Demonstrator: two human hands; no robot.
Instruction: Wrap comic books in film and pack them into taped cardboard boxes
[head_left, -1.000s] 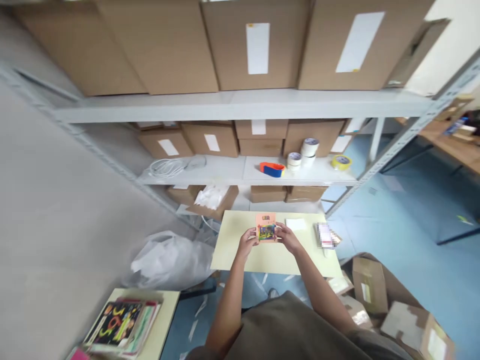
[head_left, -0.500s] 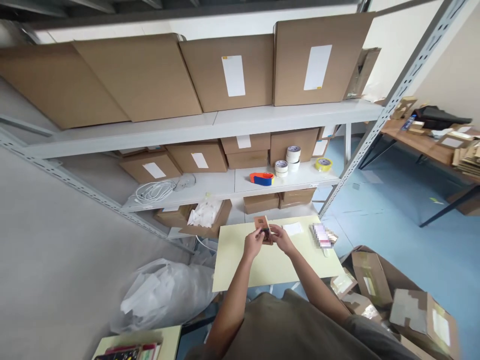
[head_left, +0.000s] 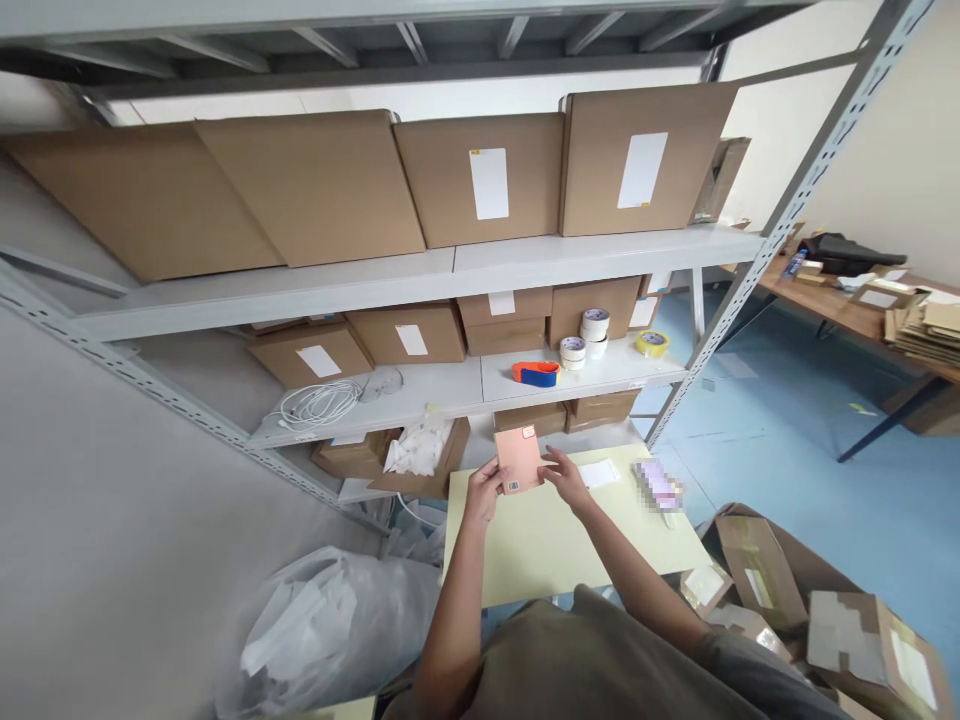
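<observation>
A small flat salmon-pink box [head_left: 519,455] is held up over the pale yellow table [head_left: 555,545]. It has a barcode at its lower left and a white label with red print at its top right. My left hand [head_left: 484,492] grips the box by its left edge, thumb on the face towards me. At the opposite edge, my right hand [head_left: 567,480] touches the box with its fingertips, fingers bent. A white paper [head_left: 598,473] lies on the table just beyond the right hand. Farther right on the table is a blurred-out purplish item [head_left: 659,485].
A grey metal shelf [head_left: 382,270] with cardboard boxes [head_left: 480,180] rises in front. On its middle level are tape rolls [head_left: 572,352], an orange-and-blue tape dispenser [head_left: 536,374] and a coiled white cable [head_left: 319,402]. A plastic bag [head_left: 337,620] is left, cartons [head_left: 862,630] right.
The box has been turned: a plain face with a barcode now shows instead of the side with dark cut-outs. My left hand has moved to its left edge. The view has tilted up slightly.
</observation>
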